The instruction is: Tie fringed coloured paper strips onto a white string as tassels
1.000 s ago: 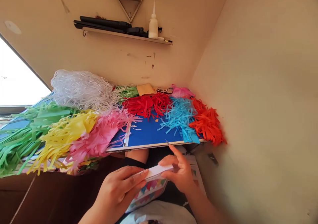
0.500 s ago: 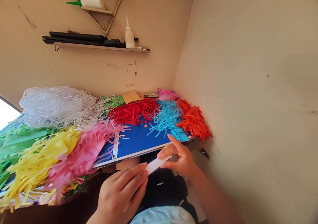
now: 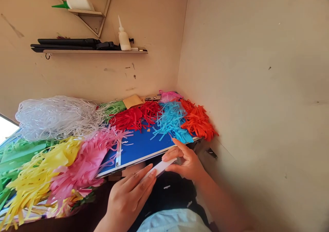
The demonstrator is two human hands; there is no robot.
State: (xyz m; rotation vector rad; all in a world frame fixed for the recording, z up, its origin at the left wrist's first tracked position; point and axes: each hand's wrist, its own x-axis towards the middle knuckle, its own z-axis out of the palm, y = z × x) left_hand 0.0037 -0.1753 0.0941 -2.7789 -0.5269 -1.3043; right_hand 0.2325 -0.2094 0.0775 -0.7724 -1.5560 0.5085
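Tabletop [image 3: 144, 143], blue — fringed bundles [image 3: 171, 119], beige walls [image 3: 246, 71], shelf [image 3: 97, 51], white strip [image 3: 161, 167] in hands [image 3: 127, 196]

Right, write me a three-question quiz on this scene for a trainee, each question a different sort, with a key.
1. True or false: the left hand and the right hand are both on the white strip.
2. Which fringe lies between the red fringe and the orange fringe?
3. Fill in: the green-tipped bottle lies on its side, while the pale-tipped bottle stands ____.

Key:
1. True
2. The blue fringe
3. Upright
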